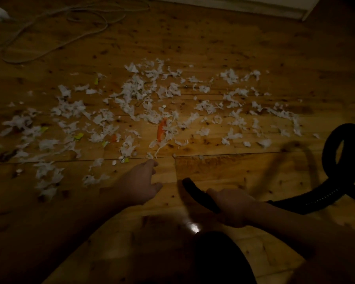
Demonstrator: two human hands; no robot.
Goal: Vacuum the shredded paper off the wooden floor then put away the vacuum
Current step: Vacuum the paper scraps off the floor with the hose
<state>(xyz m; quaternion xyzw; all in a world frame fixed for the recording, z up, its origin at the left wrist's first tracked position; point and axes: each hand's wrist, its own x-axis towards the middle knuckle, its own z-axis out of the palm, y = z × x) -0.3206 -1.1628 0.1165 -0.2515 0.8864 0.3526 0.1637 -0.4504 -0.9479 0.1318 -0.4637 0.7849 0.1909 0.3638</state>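
Shredded paper (135, 103) lies spread in a wide band across the middle of the wooden floor (213, 48), mostly white pieces with some yellow-green bits between them. An orange strip (161, 130) lies among the shreds near the centre. The left hand (139, 185) reaches forward with loose, nearly straight fingers and holds nothing; its fingertips are just beside the nearest shreds. The right hand (230, 203) has its fingers wrapped around the black end of the vacuum hose (336, 160), and the open tip points to the paper. The hose makes a loop on the floor at the right. A white cable (55, 23) lies coiled at the far left, well apart from the paper.
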